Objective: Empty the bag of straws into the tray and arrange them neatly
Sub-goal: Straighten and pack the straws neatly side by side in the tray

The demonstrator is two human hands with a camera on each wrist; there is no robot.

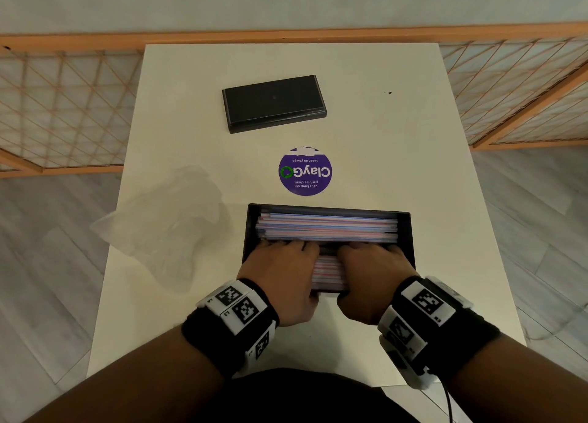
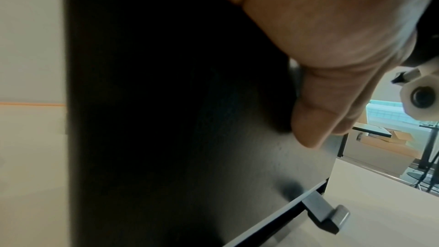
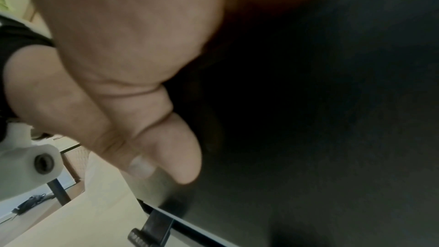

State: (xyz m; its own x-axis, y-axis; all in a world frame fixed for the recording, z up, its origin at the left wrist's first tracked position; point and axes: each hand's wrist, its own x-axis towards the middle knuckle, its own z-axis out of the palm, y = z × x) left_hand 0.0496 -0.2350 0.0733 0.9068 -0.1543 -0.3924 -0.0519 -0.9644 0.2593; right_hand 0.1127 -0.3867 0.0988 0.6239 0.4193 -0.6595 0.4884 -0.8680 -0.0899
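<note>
On the white table (image 1: pixel 366 104), near its front edge, your black tray (image 1: pixel 405 228) holds the straws (image 1: pixel 327 227), whose long axis runs left to right, parallel to that edge. The emptied bag (image 1: pixel 165 219) lies just beside the tray toward the table's left edge. Your left hand (image 1: pixel 280 279) and right hand (image 1: pixel 372 279) sit side by side over the tray's near wall, fingers curled down onto the nearer straws, thumbs outside the wall. Neither is nearer, so squaring them is likely a push away from you.
</note>
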